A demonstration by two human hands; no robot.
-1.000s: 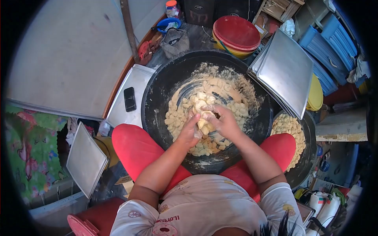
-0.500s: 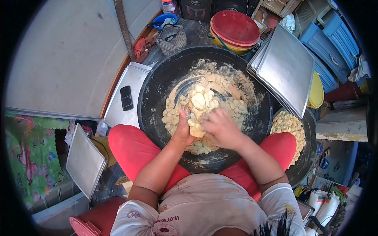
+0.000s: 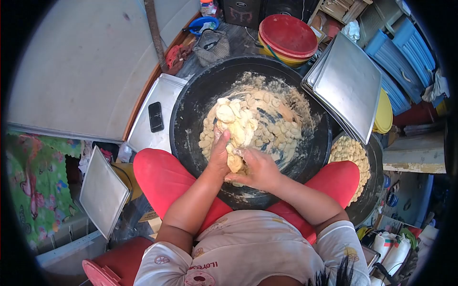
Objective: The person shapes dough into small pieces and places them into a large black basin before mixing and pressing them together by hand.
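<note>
A long, lumpy mass of pale yellow dough point(image 3: 237, 125) rests in my left hand point(image 3: 220, 155), whose fingers are wrapped round it from the left and below. My right hand point(image 3: 258, 168) is closed on the lower end of the same dough, its thumb and fingers curled there. Both hands are over a wide black basin point(image 3: 188, 107) between my knees. Small flattened dough pieces point(image 3: 279, 136) dusted with flour lie across the basin's floor. My right fingertips are partly hidden.
A second black basin point(image 3: 371, 190) full of dough pieces stands by my right knee. Stacked metal trays point(image 3: 346, 78) overhang the main basin's right rim. A phone point(image 3: 155, 117) lies on trays at the left. Red and yellow tubs point(image 3: 288, 35) stand behind.
Both hands stay on the dough mass, which has shifted slightly left. My right hand has moved down to its lower end. More loose pieces show in the basin's middle.
</note>
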